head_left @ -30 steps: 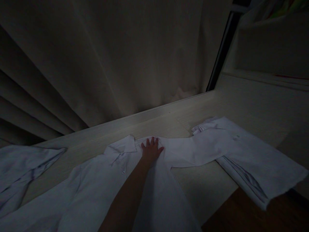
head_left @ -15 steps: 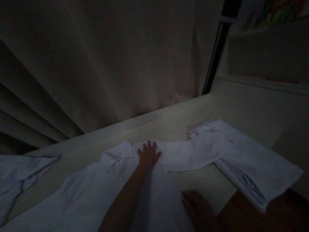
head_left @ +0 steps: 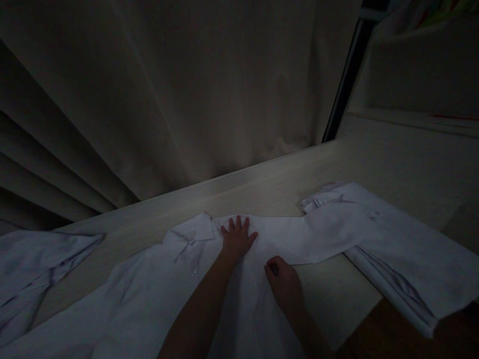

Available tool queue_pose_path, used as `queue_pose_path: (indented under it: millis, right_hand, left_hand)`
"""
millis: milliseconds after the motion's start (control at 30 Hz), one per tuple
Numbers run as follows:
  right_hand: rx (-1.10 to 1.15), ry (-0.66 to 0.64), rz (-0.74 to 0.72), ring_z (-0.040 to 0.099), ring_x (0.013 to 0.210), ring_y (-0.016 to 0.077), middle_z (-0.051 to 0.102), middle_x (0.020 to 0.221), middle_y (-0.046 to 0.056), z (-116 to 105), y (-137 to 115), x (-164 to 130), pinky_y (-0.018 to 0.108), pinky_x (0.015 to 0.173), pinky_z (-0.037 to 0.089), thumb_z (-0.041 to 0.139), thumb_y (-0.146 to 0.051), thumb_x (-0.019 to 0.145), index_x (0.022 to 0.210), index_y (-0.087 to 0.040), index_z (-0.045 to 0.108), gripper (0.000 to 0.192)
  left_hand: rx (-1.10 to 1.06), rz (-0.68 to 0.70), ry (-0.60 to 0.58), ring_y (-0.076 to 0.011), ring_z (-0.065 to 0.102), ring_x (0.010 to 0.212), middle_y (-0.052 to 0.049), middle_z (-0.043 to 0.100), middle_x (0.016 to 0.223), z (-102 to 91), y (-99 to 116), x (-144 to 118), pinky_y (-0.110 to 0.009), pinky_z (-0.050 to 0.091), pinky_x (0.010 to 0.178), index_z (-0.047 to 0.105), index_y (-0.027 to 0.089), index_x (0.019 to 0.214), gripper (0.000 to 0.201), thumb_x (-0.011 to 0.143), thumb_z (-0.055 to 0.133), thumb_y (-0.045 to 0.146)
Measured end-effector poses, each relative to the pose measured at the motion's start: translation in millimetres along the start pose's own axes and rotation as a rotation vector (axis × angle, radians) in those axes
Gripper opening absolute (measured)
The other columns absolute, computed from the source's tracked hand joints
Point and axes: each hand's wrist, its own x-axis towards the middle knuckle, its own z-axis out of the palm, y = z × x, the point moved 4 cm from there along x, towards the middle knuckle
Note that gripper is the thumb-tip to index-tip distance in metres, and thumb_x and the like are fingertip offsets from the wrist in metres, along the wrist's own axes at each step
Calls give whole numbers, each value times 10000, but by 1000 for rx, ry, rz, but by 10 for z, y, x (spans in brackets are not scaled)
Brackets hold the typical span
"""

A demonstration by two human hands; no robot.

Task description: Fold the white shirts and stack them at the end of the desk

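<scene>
A white collared shirt lies spread out on a pale flat surface, one sleeve stretched to the right. My left hand rests flat on it beside the collar, fingers spread, near the shoulder. Close to the underarm, my right hand is closed in a pinch at the shirt's side edge. Its fingertips meet the cloth, with light creases below them. The bit of fabric between the fingers is mostly hidden.
Folded white clothing lies at the right, under the sleeve's end. More white cloth is at the left. Behind the pale surface hangs a brown curtain. A pale shelf unit stands at the right, above a wooden floor.
My right hand has moved up and left from the lower right to the shirt's underarm and closed there. My left hand stays flat near the collar. The view has shifted slightly.
</scene>
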Motion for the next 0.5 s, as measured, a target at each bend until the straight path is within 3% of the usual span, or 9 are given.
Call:
queue_pose_path:
  millis: [167,300,400,500]
  right_hand:
    - [214,-5,48,576,609,161,591,628,-15,37,105,41,262,580,420,491,-326,751,712,-229,496,105]
    - [346,-26,1,545,590,144,543,613,-42,66,136,30,241,558,403,464,-244,689,741,-229,464,54]
    - [411,-44,29,555,599,147,582,663,-22,74,182,40,241,553,410,432,-211,651,801,-216,493,162]
    - [441,-89,51,618,744,175,663,841,47,91,231,37,265,642,458,405,-186,629,905,-188,559,316]
  left_hand:
    - [-16,-11,-10,-429,155,1385,-145,187,1544,16,-6,9,-705,174,1022,216,258,1429,782,793,147,706]
    - [-20,-27,20,-433,157,1383,-147,192,1542,40,3,16,-710,167,1020,223,257,1429,781,795,127,704]
    - [-19,-31,31,-436,152,1384,-154,189,1542,59,16,18,-716,146,1022,223,244,1431,784,801,107,696]
    - [-23,-34,30,-432,140,1388,-153,181,1544,68,27,16,-716,135,1025,218,238,1433,779,807,99,687]
